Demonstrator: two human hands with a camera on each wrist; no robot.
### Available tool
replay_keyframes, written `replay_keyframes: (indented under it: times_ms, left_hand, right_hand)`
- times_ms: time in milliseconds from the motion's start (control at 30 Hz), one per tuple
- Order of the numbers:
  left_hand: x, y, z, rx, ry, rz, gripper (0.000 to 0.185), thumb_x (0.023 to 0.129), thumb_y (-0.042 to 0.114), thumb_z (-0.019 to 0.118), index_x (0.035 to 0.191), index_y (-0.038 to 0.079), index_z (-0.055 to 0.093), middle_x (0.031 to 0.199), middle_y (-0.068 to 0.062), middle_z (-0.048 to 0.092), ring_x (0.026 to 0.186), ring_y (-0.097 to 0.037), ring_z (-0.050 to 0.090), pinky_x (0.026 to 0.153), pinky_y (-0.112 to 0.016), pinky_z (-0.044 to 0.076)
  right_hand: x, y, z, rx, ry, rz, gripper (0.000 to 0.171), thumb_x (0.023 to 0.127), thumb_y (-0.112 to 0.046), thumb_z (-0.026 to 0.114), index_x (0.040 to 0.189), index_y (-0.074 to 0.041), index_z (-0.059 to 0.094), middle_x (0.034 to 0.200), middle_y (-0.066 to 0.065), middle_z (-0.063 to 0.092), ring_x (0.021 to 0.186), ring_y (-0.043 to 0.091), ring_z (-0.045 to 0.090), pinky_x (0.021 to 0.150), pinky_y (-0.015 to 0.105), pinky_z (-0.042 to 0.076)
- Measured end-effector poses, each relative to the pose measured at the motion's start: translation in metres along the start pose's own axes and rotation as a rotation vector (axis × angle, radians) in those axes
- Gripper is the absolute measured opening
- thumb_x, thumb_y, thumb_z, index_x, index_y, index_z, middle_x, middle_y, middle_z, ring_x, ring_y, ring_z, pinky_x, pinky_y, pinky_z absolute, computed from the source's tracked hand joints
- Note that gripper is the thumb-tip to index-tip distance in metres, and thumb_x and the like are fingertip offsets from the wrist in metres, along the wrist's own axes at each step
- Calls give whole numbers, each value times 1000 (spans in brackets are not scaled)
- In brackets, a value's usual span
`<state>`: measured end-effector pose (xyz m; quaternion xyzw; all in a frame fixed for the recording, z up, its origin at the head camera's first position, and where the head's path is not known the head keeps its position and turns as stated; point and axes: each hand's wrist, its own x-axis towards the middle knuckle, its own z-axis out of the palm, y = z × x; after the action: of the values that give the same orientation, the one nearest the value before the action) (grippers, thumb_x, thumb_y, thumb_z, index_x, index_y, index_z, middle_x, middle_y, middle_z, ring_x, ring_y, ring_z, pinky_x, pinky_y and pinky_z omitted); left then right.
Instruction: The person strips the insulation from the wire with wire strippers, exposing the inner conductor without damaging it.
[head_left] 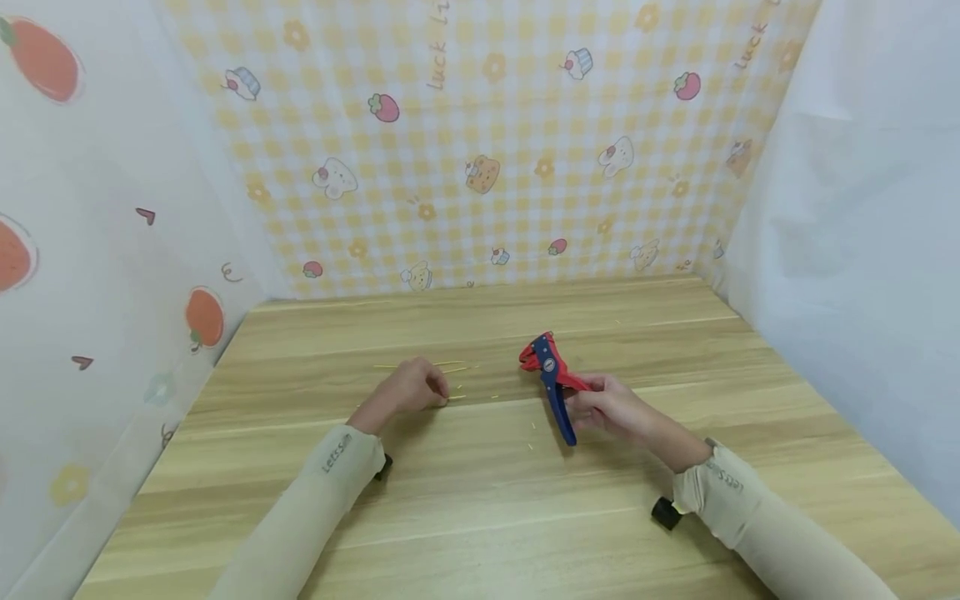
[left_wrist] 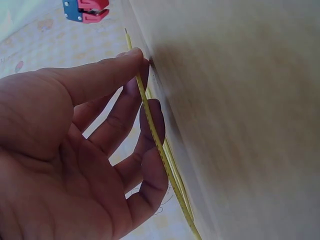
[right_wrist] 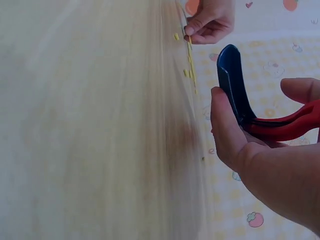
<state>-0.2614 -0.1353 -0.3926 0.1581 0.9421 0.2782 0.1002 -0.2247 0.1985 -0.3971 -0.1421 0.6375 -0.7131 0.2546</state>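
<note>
Two hands are working over a light wooden tabletop — the left hand is pinching a thin yellow wire against the surface with curled fingertips, while the right hand is gripping a red-and-blue wire stripper just ahead of its knuckles. The slender wire is likely risking a slip — the pinch is looking shallow.

Sleeves: both arms wear long, close-fitting beige sleeves that reach the wrists.
Left sleeve: grey lettering printed near the cuff, too small to read surely.
Right sleeve: the same grey lettering near its cuff.
Wrist mounts: a small black device sits under the right cuff; another black piece shows beside the left cuff.
Left hand: bare, no glove.
Right hand: bare, no glove.
</note>
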Motion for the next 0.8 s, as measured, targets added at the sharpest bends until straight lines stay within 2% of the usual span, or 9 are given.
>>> replay_keyframes:
  times_ms: [133,400,633,733,800]
  left_hand:
    - [2,1,-1,-7,-5,4,10,77,6,73,73,14,68,76,6,63,73,-14,56,75,-35,47]
    - [5,1,-1,8,0,-1,10,76,8,74,73,14,67,79,5,63,79,-15,56,84,-40,45]
    - [7,-1,1,6,-14,0,14,75,5,75,73,15,65,79,6,63,78,-14,57,80,-38,47]
    - [7,-3,2,-8,-25,1,13,75,5,74,74,14,65,81,5,63,79,-14,57,81,-38,47]
    - [8,-3,2,-10,-20,13,13,75,4,74,75,13,65,82,5,63,80,-15,58,82,-39,47]
  right_hand:
    - [2,1,-4,-11,27,14,57,85,-1,51,134,17,28,102,10,58,94,22,62,79,42,51]
    - [8,1,-11,-22,68,19,53,85,0,52,130,20,32,108,19,58,93,25,63,80,43,51]
    - [13,5,-15,-60,149,11,50,85,4,49,130,20,33,123,30,50,97,26,63,80,43,51]
    - [15,6,-17,-90,186,28,49,85,4,49,129,20,34,120,31,53,93,25,64,78,41,52]
    - [17,6,-19,-118,207,43,50,85,3,49,129,19,34,111,30,58,88,24,66,74,37,53]
